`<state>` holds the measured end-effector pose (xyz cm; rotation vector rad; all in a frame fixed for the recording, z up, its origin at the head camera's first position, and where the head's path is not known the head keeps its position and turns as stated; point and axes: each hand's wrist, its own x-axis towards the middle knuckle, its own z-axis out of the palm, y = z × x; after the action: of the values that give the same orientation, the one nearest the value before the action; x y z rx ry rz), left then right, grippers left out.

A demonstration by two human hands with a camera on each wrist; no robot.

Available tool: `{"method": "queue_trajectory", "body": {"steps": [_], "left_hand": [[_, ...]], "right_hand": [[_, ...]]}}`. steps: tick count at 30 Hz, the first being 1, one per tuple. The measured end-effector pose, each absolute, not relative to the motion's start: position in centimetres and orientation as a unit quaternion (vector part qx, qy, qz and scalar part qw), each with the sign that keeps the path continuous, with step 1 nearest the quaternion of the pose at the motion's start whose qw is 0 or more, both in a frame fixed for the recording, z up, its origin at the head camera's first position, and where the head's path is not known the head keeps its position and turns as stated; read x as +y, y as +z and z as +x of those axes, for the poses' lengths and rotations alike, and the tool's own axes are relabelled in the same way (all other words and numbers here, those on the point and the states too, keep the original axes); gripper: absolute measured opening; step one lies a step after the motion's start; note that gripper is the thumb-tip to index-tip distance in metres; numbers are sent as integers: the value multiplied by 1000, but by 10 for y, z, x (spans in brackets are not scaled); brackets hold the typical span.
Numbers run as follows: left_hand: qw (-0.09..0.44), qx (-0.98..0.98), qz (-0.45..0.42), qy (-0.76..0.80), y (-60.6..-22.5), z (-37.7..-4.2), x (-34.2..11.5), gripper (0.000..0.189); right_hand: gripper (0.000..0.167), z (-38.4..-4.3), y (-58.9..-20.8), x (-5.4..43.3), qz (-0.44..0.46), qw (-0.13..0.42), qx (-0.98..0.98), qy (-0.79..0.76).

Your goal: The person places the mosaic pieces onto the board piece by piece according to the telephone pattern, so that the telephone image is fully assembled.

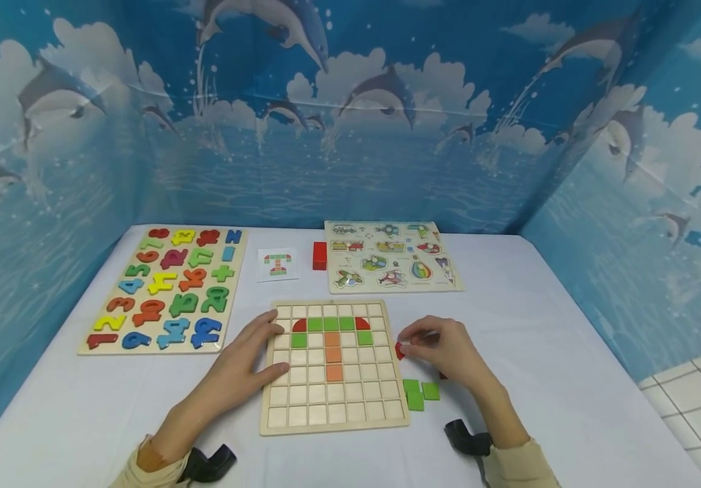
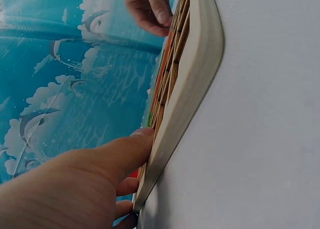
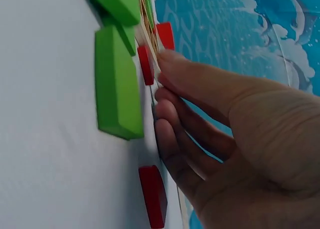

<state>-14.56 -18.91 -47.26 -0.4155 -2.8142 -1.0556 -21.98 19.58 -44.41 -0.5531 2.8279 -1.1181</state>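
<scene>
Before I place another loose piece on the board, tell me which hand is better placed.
Probably the right hand: its fingertips are at a red piece beside the board, with green tiles nearby. The left hand touches the board's left edge, away from these pieces.

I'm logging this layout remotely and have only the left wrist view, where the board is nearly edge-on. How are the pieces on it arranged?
Observer: In a T-like layout: a column of three orange squares runs down from the middle of a row of green squares near the top of the board.

Operator: I see the right hand beyond. What is at its fingertips?

Observer: A small red piece; whether it is gripped, I can't tell.

Operator: Anything loose on that side?

Observer: Yes, loose green pieces lie just past the board's right edge, nearer the person than those fingertips.
</scene>
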Motion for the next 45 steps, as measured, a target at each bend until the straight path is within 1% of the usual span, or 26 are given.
{"method": "queue_trajectory", "body": {"steps": [4,8,13,16,21,25,28,33,37,39,45], "left_hand": [[47,-925,-132,-352,-474,-146,-190,57],[40,-926,-128,-352,-475,-146,-190,59],[43,-926,-128,-352,-475,-147,-190,59],[46,-926,-128,-351,-473,-146,-189,59],[47,-928,-129,-347,-473,-145,-189,58],[49,-926,-131,-350,-473,-146,-189,58],[50,-925,-133,-352,-474,-146,-190,58],[50,-925,-137,-350,-475,-147,-190,58],[46,-927,-133,-347,-475,-147,-190,59],[46,-928,-132,-347,-475,-146,-191,58],[46,-927,-132,-349,-474,-147,-191,58]], "right_hand": [[27,-219,-444,197,-199,61,914,-348],[31,-217,-444,195,-211,63,914,-340],[31,-216,-443,191,-206,56,917,-337],[27,-216,-442,189,-199,46,923,-327],[19,-216,-442,186,-196,10,924,-329],[17,-215,-442,180,-199,-9,912,-358],[16,-211,-442,174,-201,-7,903,-379],[15,-204,-442,165,-197,13,890,-411],[14,-197,-444,155,-212,23,875,-435],[15,-192,-445,148,-218,16,872,-439],[18,-178,-448,126,-230,-25,870,-436]]}}
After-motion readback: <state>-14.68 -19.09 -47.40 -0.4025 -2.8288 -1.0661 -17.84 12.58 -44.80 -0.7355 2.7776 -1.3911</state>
